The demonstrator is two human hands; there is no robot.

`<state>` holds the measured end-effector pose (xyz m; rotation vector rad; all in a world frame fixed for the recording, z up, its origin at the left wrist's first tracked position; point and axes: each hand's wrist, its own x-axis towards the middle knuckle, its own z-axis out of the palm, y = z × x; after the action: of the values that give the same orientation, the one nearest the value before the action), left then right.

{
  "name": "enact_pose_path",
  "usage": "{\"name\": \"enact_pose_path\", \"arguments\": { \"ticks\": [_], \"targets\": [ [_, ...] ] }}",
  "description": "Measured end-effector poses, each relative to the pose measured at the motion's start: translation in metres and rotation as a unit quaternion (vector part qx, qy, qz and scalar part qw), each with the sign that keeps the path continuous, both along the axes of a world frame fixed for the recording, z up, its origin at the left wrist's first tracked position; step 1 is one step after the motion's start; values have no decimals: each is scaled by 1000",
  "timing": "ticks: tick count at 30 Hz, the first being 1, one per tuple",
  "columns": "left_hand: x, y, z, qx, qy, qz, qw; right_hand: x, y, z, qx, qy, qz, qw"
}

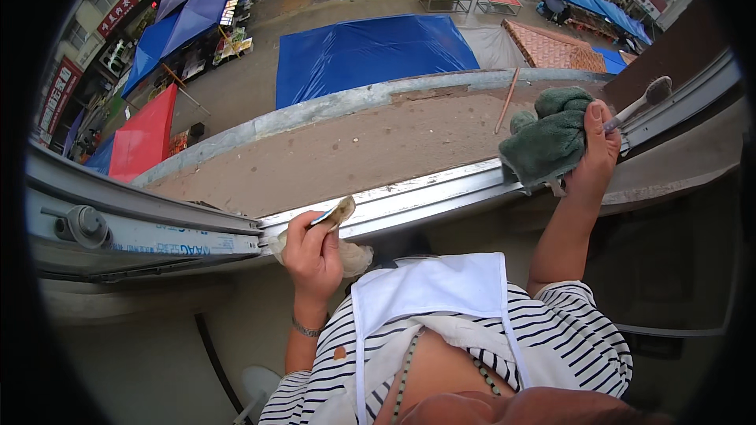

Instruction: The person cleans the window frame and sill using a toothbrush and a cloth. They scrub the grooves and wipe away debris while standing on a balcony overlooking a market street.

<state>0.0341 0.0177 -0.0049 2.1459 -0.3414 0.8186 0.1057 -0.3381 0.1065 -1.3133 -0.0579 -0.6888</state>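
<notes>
My right hand [596, 149] is closed around a bunched green cloth [551, 135] above the right part of the metal window track [425, 195]. A brush [655, 93] with a pale handle and greyish bristles sticks out past its thumb, pointing right. My left hand [312, 258] is closed at the left end of the track, gripping a crumpled beige rag [356, 258]. From its fingertips a small brownish, flat-ended piece [340, 211] with a blue edge juts up; whether it belongs to the rag I cannot tell.
A sliding window frame [165, 241] with a round knob [85, 226] stands at the left. Beyond the track runs a dusty concrete ledge [331, 153] with a reddish stick [508, 102] on it. Far below lies a street with blue canopies [370, 55] and a red one [143, 135].
</notes>
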Motion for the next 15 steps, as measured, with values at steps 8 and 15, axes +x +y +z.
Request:
{"name": "enact_pose_path", "arguments": {
  "ticks": [8, 15],
  "targets": [
    [-53, 7, 14, 22, 40, 132, 990, 52, 43, -53, -198, 143, 278, 929],
    [-104, 4, -2, -16, 72, 276, 958, 83, 171, -59, -322, -70, 531, 780]
  ]
}}
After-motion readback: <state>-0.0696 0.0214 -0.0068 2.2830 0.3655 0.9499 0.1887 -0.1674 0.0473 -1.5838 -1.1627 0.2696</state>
